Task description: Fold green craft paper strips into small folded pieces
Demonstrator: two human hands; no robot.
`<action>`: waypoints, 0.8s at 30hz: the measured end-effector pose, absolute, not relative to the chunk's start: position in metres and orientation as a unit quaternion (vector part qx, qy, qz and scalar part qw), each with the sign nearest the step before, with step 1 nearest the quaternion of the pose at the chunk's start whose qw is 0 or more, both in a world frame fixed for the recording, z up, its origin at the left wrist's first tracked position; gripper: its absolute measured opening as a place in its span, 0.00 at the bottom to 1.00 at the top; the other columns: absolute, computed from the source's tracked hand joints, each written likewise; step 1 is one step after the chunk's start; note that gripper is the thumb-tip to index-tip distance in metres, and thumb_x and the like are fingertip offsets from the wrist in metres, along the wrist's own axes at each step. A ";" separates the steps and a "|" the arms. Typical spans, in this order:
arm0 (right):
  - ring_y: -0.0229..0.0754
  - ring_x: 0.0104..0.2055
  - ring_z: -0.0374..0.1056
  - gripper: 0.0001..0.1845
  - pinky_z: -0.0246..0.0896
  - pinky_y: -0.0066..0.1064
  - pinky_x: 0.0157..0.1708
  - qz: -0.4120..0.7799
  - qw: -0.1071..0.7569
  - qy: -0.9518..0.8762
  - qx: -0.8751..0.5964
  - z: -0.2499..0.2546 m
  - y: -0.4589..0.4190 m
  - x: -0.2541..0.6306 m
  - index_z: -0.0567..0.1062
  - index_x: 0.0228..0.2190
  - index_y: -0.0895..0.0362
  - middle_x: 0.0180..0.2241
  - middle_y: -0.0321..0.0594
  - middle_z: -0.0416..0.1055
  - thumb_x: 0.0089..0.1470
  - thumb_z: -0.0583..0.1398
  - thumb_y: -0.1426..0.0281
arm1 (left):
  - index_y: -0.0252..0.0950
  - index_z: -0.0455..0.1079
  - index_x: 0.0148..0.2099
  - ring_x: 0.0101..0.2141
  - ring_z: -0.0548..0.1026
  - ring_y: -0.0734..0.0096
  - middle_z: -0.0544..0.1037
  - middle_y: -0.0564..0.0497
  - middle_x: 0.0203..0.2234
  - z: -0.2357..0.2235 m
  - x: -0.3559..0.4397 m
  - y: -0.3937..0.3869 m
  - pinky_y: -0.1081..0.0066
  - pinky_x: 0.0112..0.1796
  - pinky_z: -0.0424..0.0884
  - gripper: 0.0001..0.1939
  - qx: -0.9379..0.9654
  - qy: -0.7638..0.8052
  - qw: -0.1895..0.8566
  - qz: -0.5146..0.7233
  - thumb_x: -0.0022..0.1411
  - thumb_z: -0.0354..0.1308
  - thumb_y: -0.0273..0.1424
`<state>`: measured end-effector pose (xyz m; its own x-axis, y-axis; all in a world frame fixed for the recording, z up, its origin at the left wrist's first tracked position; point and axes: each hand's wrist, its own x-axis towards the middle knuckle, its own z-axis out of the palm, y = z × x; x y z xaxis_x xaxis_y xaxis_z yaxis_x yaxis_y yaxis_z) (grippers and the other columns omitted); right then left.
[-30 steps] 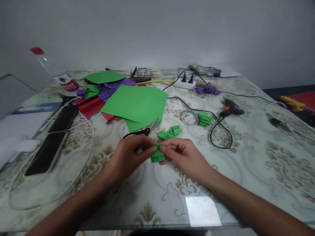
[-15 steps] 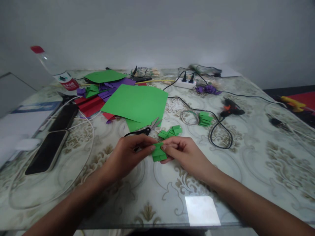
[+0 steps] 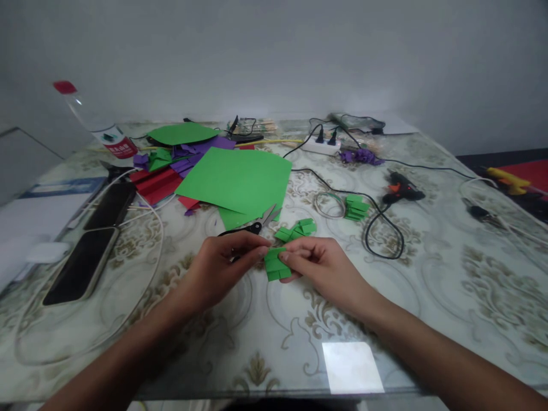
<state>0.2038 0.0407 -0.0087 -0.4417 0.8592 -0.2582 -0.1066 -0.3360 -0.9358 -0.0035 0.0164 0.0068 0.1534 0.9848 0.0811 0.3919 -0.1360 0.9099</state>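
A small folded piece of green paper (image 3: pixel 277 265) is held up between my hands over the near middle of the table. My right hand (image 3: pixel 321 262) pinches its right side, thumb on the front face. My left hand (image 3: pixel 233 260) has thumb and forefinger closed at the paper's upper left edge. Just beyond my fingers lie more folded green pieces (image 3: pixel 296 230). Black-handled scissors (image 3: pixel 257 226) rest behind my left hand, blades apart and partly over a green sheet (image 3: pixel 240 180); their handles are partly hidden.
A hot glue gun (image 3: pixel 402 187) lies at the right, its black cord looping across the table. Near it are a tape roll (image 3: pixel 329 205) and a green folded stack (image 3: pixel 356 208). Two phones (image 3: pixel 81 265), a white cable and a bottle (image 3: pixel 103 128) occupy the left. A power strip (image 3: pixel 321 146) stands behind.
The green piece has tilted so that its face now shows more fully between my hands. My left fingers have shifted slightly left along its upper edge. Everything else on the table is unchanged.
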 end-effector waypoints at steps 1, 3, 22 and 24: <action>0.34 0.26 0.75 0.17 0.80 0.31 0.35 0.711 0.341 -0.463 -0.404 -0.009 0.041 0.204 0.83 0.31 0.58 0.23 0.32 0.78 0.46 0.75 0.59 | 0.37 0.83 0.42 0.28 0.77 0.72 0.85 0.51 0.29 0.007 -0.003 0.016 0.76 0.27 0.69 0.08 0.655 0.529 0.384 0.379 0.65 0.63 0.33; 0.34 0.25 0.74 0.17 0.80 0.32 0.35 0.715 0.341 -0.460 -0.402 -0.010 0.041 0.203 0.82 0.31 0.58 0.23 0.32 0.77 0.45 0.75 0.60 | 0.37 0.83 0.41 0.27 0.76 0.73 0.85 0.51 0.28 0.006 -0.002 0.016 0.76 0.27 0.69 0.07 0.660 0.531 0.373 0.379 0.64 0.64 0.32; 0.37 0.24 0.61 0.17 0.52 0.28 0.24 0.624 0.343 -0.564 -0.418 -0.008 0.040 0.204 0.82 0.29 0.56 0.21 0.33 0.70 0.53 0.70 0.54 | 0.38 0.83 0.41 0.31 0.80 0.69 0.87 0.51 0.33 0.002 -0.003 0.014 0.74 0.31 0.72 0.06 0.670 0.533 0.352 0.377 0.64 0.66 0.33; 0.37 0.25 0.62 0.16 0.54 0.29 0.25 0.625 0.346 -0.561 -0.418 -0.009 0.040 0.204 0.82 0.30 0.56 0.22 0.34 0.71 0.52 0.70 0.55 | 0.38 0.83 0.41 0.31 0.81 0.69 0.87 0.51 0.33 0.002 -0.003 0.014 0.74 0.32 0.73 0.06 0.675 0.531 0.349 0.374 0.64 0.66 0.33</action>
